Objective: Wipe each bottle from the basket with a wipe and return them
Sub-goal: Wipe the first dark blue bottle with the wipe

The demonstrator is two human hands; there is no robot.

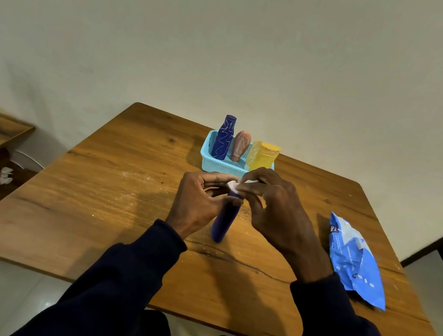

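— Where is the bottle you are working on?

— Your left hand [197, 201] has its grip clamped round the upper part of a dark purple cylindrical bottle [224, 220], which stands nearly upright on the wooden tabletop [109, 208], leaning a little.

— And your other hand?

— Your right hand [272, 207] has its grip pinched together on a small white wipe [233, 184], pressed against the top of that bottle.

— What about the rest of the bottles?

— Just beyond your hands sits a light blue perforated plastic basket [215, 164]. Upright in it are a dark blue bottle with pale squiggles [223, 139], a brownish-pink tapered bottle [239, 146] and a yellow squarish bottle [262, 157].

— Anything else nearby?

— A blue and white soft pack of wipes [356, 262] lies on the tabletop to your right, apart from the bottle.
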